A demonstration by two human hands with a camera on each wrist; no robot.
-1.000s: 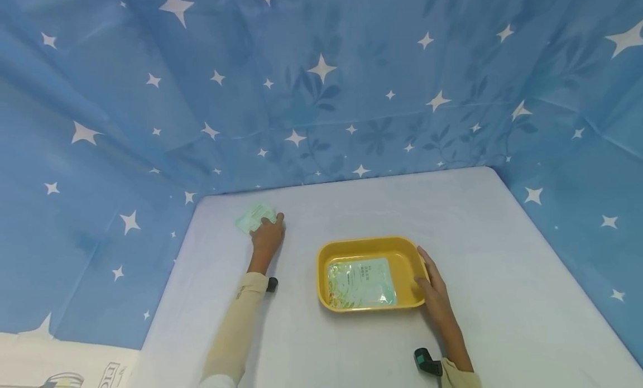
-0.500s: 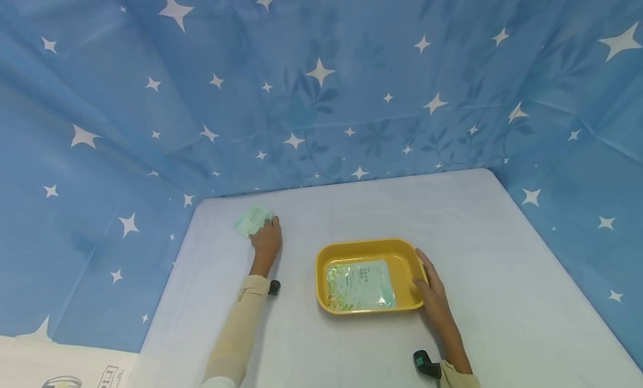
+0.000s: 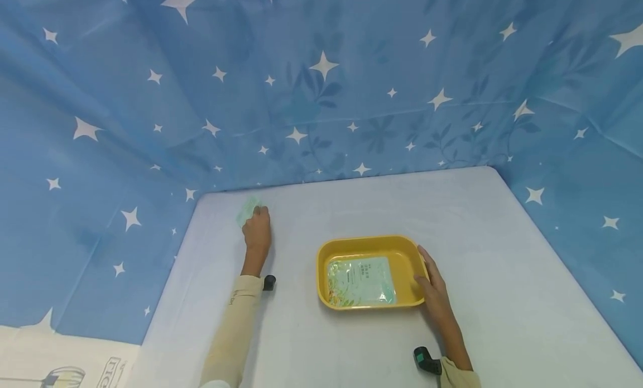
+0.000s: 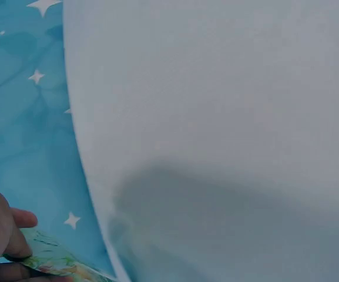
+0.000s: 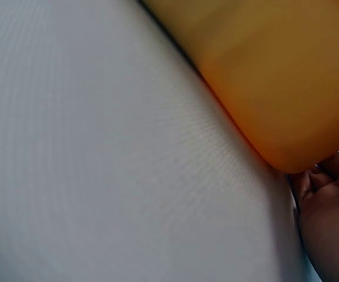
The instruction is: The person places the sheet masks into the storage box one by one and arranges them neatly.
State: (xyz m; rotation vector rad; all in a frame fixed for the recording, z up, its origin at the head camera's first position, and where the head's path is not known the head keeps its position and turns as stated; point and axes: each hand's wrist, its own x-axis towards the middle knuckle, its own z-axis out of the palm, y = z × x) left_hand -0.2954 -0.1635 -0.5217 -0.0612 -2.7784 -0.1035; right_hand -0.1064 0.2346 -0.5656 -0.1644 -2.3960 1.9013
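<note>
At the far left of the table, my left hand [image 3: 258,231] pinches a pale green printed packet [image 3: 246,212], which looks like a face-mask sachet. The left wrist view shows the thumb and fingers on the packet's edge [image 4: 57,258], its leafy print showing. My right hand [image 3: 436,293] grips the right end of a shallow yellow tray [image 3: 408,265], thumb over the rim and fingers along the outside. Inside the tray lies a similar flat green sachet [image 3: 363,281], toward its left side. From the right wrist, the tray's outer wall [image 5: 275,76] and the curled fingers are visible.
A white table [image 3: 321,349] carries everything, with rounded far corners. Blue star-printed cloth [image 3: 321,97] hangs behind and along both sides. Cream printed fabric [image 3: 75,354] shows at the lower left. Each wrist wears a small black camera [image 3: 427,361].
My left hand has shifted slightly left and away from me, and the packet in it has turned and bunched up. The right hand and the tray have stayed put.
</note>
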